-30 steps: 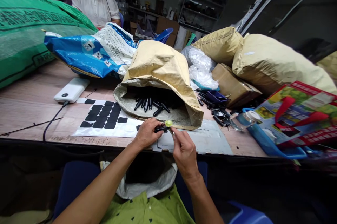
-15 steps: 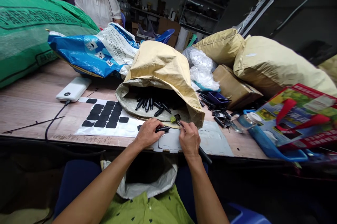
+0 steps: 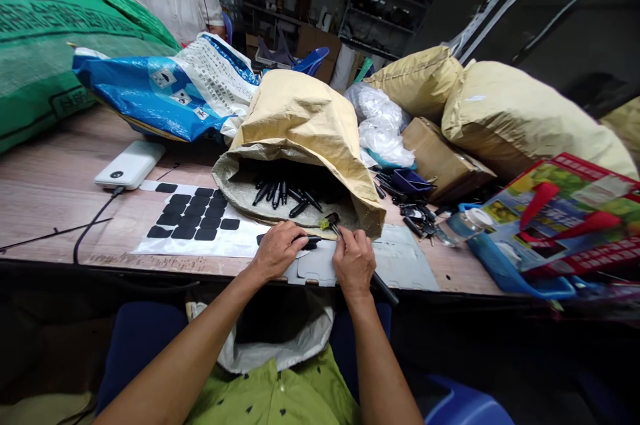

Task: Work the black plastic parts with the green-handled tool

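My left hand [image 3: 278, 248] is closed on a small black part [image 3: 312, 242] just above the grey board [image 3: 405, 258] at the table's front edge. To its right, my right hand [image 3: 354, 260] grips a thin metal tool, whose yellow-green piece [image 3: 325, 222] lies beyond my fingers. A dark rod [image 3: 385, 289] sticks out below that hand; whether it belongs to the tool is unclear. Just beyond both hands a tan paper sack [image 3: 305, 112] lies with its mouth towards me, and several black pen-like parts [image 3: 280, 193] rest inside.
Black stickers [image 3: 187, 221] on a white sheet and a white power bank [image 3: 130, 165] lie left. A glass jar [image 3: 463, 228], blue tray [image 3: 520, 278] and colourful bag [image 3: 575, 212] stand right. Full sacks [image 3: 530, 118] fill the back right. A person [image 3: 175, 8] is at the back left.
The whole view has shifted slightly, so the table's things appear a little further left and higher. Both hands keep their holds, with the left hand's fingers covering slightly more of the black part.
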`<state>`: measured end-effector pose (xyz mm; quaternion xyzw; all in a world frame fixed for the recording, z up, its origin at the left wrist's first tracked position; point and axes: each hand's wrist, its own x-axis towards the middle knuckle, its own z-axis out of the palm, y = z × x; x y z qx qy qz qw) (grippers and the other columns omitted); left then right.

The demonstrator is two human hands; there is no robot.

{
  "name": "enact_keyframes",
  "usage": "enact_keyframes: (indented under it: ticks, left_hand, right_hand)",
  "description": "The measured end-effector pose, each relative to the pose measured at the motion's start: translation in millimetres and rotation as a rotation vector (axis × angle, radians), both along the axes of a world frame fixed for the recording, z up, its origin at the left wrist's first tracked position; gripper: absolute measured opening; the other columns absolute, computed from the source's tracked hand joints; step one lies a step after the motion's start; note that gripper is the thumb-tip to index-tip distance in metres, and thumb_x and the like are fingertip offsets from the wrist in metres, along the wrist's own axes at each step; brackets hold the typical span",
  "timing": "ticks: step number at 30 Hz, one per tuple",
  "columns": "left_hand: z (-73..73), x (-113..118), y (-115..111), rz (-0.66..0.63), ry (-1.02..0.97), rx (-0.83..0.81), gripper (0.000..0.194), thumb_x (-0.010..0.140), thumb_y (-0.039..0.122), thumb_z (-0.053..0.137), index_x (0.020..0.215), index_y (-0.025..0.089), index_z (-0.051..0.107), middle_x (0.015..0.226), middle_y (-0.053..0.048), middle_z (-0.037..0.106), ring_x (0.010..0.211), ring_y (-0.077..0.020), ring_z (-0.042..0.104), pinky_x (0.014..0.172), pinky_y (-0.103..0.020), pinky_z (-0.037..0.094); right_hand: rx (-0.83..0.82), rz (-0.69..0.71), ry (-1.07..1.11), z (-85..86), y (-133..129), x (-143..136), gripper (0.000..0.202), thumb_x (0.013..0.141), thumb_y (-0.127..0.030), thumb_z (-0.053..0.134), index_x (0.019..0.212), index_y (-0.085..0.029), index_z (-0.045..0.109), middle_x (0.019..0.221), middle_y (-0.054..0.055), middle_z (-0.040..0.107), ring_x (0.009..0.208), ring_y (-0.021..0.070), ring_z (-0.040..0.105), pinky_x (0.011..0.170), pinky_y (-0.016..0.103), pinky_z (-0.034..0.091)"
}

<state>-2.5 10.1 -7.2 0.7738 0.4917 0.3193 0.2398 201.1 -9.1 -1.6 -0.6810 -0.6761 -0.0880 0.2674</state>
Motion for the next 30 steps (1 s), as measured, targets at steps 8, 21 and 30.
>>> enact_keyframes:
  ticks: [8,21,30]
  left_hand:
    - [1.4,0,-2,0.005,0.037,0.003,0.031,0.101,0.035,0.045,0.094,0.022,0.071,0.089,-0.003,0.062,0.089,-0.0205,0.055,0.082,-0.035,0.042]
    - [31.9,-9,-60,-0.249,-0.075,-0.103,0.023,0.099,0.036,0.05,0.1,0.025,0.07,0.093,-0.003,0.068,0.086,-0.0184,0.062,0.078,-0.031,0.045]
    - [-56.5,-26,-113,-0.102,0.468,-0.478,0.02,0.091,0.025,0.051,0.091,0.022,0.07,0.095,-0.012,0.075,0.093,-0.0318,0.072,0.073,-0.037,0.048]
  right_hand:
    - [0.003,-0.001,-0.006,0.0,-1,-1,0.028,0.096,-0.022,0.051,0.117,-0.025,0.07,0.095,0.006,0.058,0.091,0.0216,0.049,0.082,0.031,0.037]
    - [0.018,0.001,-0.017,-0.6,0,0,0.027,0.096,-0.022,0.052,0.116,-0.025,0.07,0.095,0.006,0.058,0.091,0.0216,0.049,0.081,0.031,0.036]
    - [0.006,-0.007,-0.033,-0.4,0,0,0.028,0.096,-0.021,0.053,0.117,-0.024,0.069,0.096,0.006,0.058,0.092,0.022,0.049,0.082,0.032,0.037]
